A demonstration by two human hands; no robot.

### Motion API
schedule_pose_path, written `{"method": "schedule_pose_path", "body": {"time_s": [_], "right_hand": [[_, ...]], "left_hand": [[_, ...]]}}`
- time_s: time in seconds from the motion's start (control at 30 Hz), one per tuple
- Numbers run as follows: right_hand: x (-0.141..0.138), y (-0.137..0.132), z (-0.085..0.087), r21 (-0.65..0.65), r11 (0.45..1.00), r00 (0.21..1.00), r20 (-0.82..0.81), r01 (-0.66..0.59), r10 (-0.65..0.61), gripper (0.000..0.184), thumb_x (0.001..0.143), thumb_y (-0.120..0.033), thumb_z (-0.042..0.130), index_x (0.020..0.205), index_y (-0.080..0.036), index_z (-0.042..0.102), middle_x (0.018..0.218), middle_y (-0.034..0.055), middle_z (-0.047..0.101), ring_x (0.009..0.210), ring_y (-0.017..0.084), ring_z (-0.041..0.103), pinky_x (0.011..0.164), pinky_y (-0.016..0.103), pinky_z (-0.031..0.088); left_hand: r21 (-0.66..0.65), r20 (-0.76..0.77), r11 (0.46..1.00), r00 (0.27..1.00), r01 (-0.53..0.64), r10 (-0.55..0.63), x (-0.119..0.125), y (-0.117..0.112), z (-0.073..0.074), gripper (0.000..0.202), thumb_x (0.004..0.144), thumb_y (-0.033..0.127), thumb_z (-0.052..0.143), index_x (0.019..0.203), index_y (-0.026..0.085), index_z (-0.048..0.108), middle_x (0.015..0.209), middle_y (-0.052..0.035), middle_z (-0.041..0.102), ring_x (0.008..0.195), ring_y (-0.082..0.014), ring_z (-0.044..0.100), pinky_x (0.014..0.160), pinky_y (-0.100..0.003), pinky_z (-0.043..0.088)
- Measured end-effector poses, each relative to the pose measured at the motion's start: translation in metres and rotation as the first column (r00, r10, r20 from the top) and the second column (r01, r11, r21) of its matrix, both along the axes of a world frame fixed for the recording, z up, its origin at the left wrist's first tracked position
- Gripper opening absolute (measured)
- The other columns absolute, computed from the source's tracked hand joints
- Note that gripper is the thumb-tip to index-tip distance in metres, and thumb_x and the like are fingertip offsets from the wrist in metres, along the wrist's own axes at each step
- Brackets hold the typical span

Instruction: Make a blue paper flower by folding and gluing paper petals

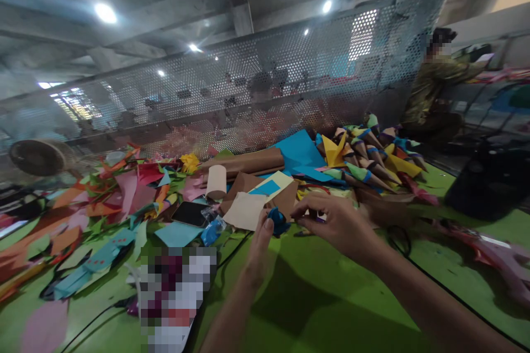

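My left hand (pixel 261 237) holds a small dark blue folded paper flower (pixel 278 223) between thumb and fingers, above the front part of the green table (pixel 314 287). Just to its right, my right hand (pixel 337 220) has its fingers bent together in a pinch, apart from the flower. Whatever may be between those fingertips is too small to make out. Behind both hands lie a cream paper sheet (pixel 245 210), brown paper (pixel 285 198) and a pale yellow strip with a blue piece (pixel 265 187) on it.
Coloured paper scraps (pixel 136 187) cover the left side. A paper roll (pixel 216 182), a black phone (pixel 189 214) and wrapped paper cones (pixel 368 154) stand or lie behind. A perforated metal screen (pixel 256 88) borders the table. Cables cross the surface; a person (pixel 434 83) is at right.
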State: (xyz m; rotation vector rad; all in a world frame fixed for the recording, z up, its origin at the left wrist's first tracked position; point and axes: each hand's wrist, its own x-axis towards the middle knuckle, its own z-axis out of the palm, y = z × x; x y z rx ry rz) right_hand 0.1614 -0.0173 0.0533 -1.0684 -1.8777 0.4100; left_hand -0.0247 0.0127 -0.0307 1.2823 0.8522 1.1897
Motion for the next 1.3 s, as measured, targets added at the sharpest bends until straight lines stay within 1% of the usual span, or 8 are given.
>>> {"method": "schedule_pose_path", "body": {"time_s": [0.17,0.3,0.4,0.57,0.83,1.1,1.2,1.3], "right_hand": [[-0.0012,0.0004,-0.0019,0.014,0.999,0.996,0.084,-0.031,0.030,0.019,0.080,-0.007,0.062,0.086,-0.022,0.072,0.083,0.0015,0.074,0.078,0.016,0.066,0.068,0.025,0.047],[-0.0025,0.0005,-0.0042,0.026,0.999,0.994,0.106,-0.025,0.022,0.020,0.079,-0.002,0.062,0.081,-0.021,0.070,0.080,0.0004,0.072,0.076,0.016,0.065,0.066,0.024,0.045],[-0.0011,-0.0001,-0.0046,0.032,0.999,0.991,0.130,-0.019,0.014,0.017,0.081,-0.005,0.064,0.082,-0.020,0.069,0.080,0.0005,0.071,0.076,0.016,0.064,0.066,0.024,0.043],[0.0003,0.0008,-0.0050,0.035,0.998,0.980,0.197,-0.047,0.039,0.019,0.081,-0.004,0.064,0.087,-0.020,0.070,0.081,0.0004,0.071,0.076,0.016,0.064,0.066,0.024,0.043],[-0.0011,0.0004,-0.0049,0.040,0.999,0.956,0.293,0.000,-0.012,0.015,0.086,-0.006,0.057,0.085,-0.018,0.066,0.082,0.0034,0.068,0.077,0.017,0.062,0.066,0.025,0.042],[-0.0003,0.0037,-0.0083,0.045,0.999,0.963,0.271,-0.012,0.000,0.013,0.087,-0.007,0.057,0.085,-0.018,0.064,0.081,0.0039,0.066,0.076,0.018,0.061,0.066,0.025,0.041],[-0.0009,0.0031,-0.0084,0.047,0.999,0.976,0.217,-0.016,0.005,0.011,0.089,-0.011,0.057,0.090,-0.019,0.065,0.085,0.0040,0.068,0.080,0.018,0.062,0.068,0.026,0.042],[-0.0013,0.0019,-0.0077,0.025,0.999,0.973,0.228,-0.037,0.031,0.013,0.088,-0.011,0.059,0.092,-0.020,0.066,0.087,0.0034,0.069,0.080,0.018,0.063,0.068,0.026,0.042]], "left_hand": [[-0.003,0.053,1.000,0.999,-0.010,0.011,0.0014,-0.0005,0.0001,0.051,0.084,0.065,0.056,0.110,0.022,0.065,0.117,-0.0077,0.063,0.117,-0.0250,0.051,0.107,-0.037,0.036],[-0.025,0.037,1.000,0.999,0.014,-0.013,0.0017,-0.0003,-0.0023,0.054,0.084,0.066,0.056,0.112,0.021,0.065,0.123,-0.0089,0.062,0.121,-0.0270,0.050,0.108,-0.039,0.036],[-0.056,0.030,0.998,1.000,0.000,0.001,0.0006,0.0005,-0.0051,0.054,0.084,0.065,0.056,0.114,0.022,0.063,0.126,-0.0087,0.060,0.122,-0.0273,0.049,0.108,-0.040,0.036],[-0.011,0.019,1.000,1.000,0.022,-0.022,0.0004,0.0006,-0.0048,0.054,0.085,0.066,0.054,0.113,0.020,0.063,0.121,-0.0088,0.062,0.121,-0.0272,0.050,0.107,-0.039,0.036],[-0.019,0.002,0.998,0.999,0.052,-0.052,0.0004,-0.0018,-0.0019,0.052,0.083,0.067,0.055,0.104,0.021,0.064,0.107,-0.0073,0.064,0.115,-0.0271,0.050,0.103,-0.039,0.039],[-0.054,0.120,0.998,0.993,0.023,-0.016,0.0029,-0.0019,0.0005,0.047,0.082,0.061,0.063,0.100,0.018,0.065,0.100,-0.0084,0.066,0.112,-0.0277,0.052,0.104,-0.041,0.038],[-0.051,0.152,0.999,0.988,0.018,-0.010,0.0037,-0.0025,0.0018,0.047,0.083,0.060,0.062,0.104,0.018,0.066,0.104,-0.0088,0.067,0.114,-0.0283,0.052,0.105,-0.041,0.036],[-0.039,0.157,0.999,0.987,0.022,-0.016,0.0041,-0.0022,0.0017,0.049,0.082,0.061,0.062,0.106,0.019,0.066,0.107,-0.0088,0.067,0.118,-0.0286,0.051,0.106,-0.041,0.035]]}}
